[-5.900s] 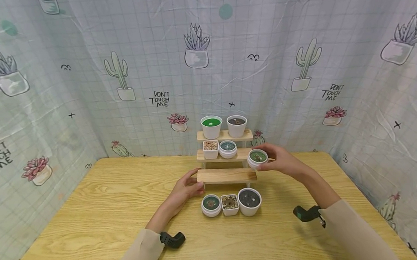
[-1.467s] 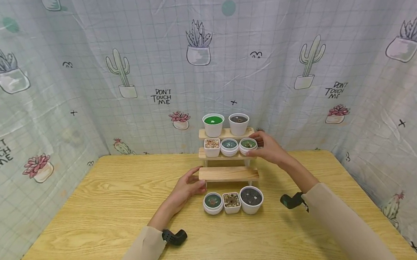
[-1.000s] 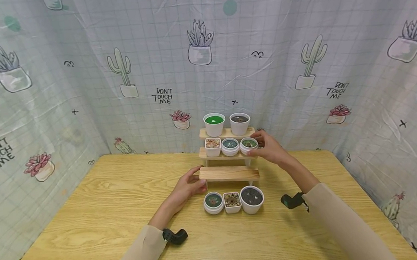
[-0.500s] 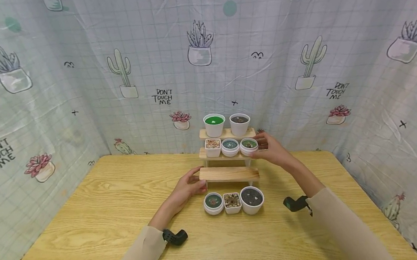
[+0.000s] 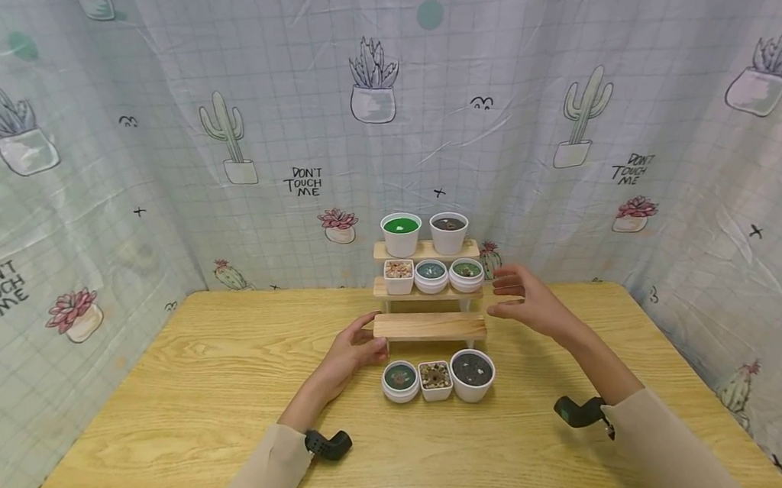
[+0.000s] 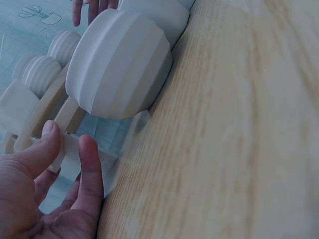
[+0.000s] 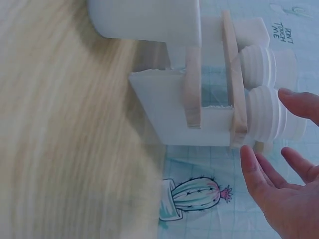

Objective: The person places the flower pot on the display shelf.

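A three-step wooden display stand (image 5: pixel 429 325) with white side panels stands on the table. My left hand (image 5: pixel 348 355) holds the left end of its lowest step; in the left wrist view, thumb and fingers (image 6: pixel 90 167) bracket the white side panel. My right hand (image 5: pixel 534 305) is off the stand's right side, fingers spread and holding nothing. Nearest it, a round white pot with green filling (image 5: pixel 466 275) sits at the right end of the middle step. Beside that pot are a round pot with blue-green filling (image 5: pixel 431 277) and a square pot of pebbles (image 5: pixel 399 276).
On the top step stand a bright-green-filled pot (image 5: pixel 401 235) and a dark-filled pot (image 5: pixel 448 233). In front of the stand, a round pot (image 5: pixel 400 382), a square pebble pot (image 5: pixel 435 381) and a larger dark-filled pot (image 5: pixel 472 375) line up on the table (image 5: pixel 235 363). A printed curtain (image 5: pixel 270 115) hangs behind.
My right hand has brought the green-filled pot onto the middle step's right end, let go, and drawn back right and toward me. The left hand stays at the stand.
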{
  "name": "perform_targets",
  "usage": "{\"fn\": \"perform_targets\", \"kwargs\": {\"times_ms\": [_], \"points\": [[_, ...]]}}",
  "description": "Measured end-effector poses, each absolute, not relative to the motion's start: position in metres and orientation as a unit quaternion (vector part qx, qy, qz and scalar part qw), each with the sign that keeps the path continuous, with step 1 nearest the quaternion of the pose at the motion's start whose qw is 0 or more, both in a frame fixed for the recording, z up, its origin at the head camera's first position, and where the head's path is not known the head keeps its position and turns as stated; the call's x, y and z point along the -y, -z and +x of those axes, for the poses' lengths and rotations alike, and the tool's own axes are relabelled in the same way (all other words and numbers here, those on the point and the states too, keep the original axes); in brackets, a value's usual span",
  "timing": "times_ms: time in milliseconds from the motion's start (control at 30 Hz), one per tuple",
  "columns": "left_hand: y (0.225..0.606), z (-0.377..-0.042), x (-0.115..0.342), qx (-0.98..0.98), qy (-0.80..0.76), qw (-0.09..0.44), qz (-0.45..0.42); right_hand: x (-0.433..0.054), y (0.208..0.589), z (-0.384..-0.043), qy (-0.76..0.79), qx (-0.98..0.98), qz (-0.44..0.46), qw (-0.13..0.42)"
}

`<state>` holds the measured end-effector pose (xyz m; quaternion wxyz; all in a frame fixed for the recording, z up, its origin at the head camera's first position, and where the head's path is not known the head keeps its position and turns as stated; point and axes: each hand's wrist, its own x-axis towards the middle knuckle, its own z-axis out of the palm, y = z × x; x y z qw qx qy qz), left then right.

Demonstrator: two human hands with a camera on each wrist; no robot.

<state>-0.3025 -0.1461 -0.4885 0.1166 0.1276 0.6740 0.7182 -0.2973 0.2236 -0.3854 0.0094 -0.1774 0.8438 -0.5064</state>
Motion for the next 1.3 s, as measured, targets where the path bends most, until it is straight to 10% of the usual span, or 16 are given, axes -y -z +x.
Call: {"fn": "perform_targets", "kwargs": {"times_ms": [1300], "points": [[0.489,-0.303,0.147,-0.671,-0.720,0.118,0.131,-0.224,0.413,-0.269,0.516,-0.767,-0.333,0.185]]}}
